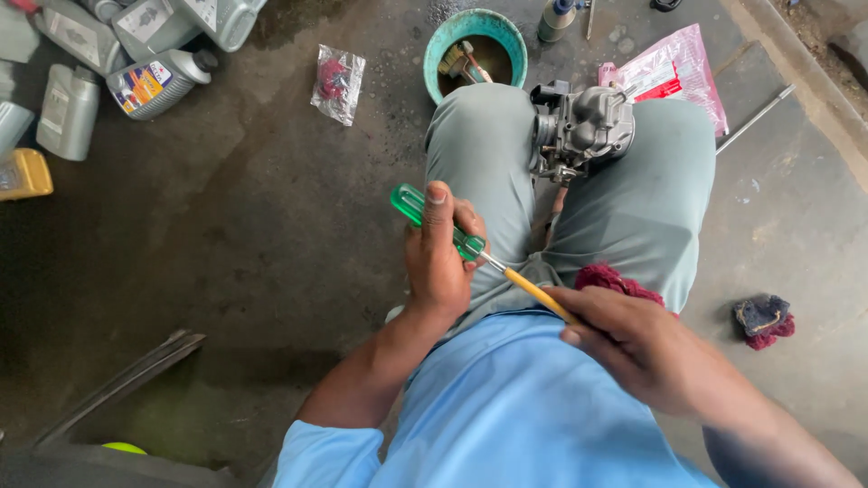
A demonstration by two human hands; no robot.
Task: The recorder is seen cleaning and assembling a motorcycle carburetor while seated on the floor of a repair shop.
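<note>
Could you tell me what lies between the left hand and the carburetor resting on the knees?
In the head view, only the grey trouser leg lies between the left hand, holding the green screwdriver, and the carburetor.

Left hand point(440, 258) fisted, thumb extended upward; right hand point(633, 348) fingers point(588, 303) pinched closed; both forearms bare, converging.
</note>
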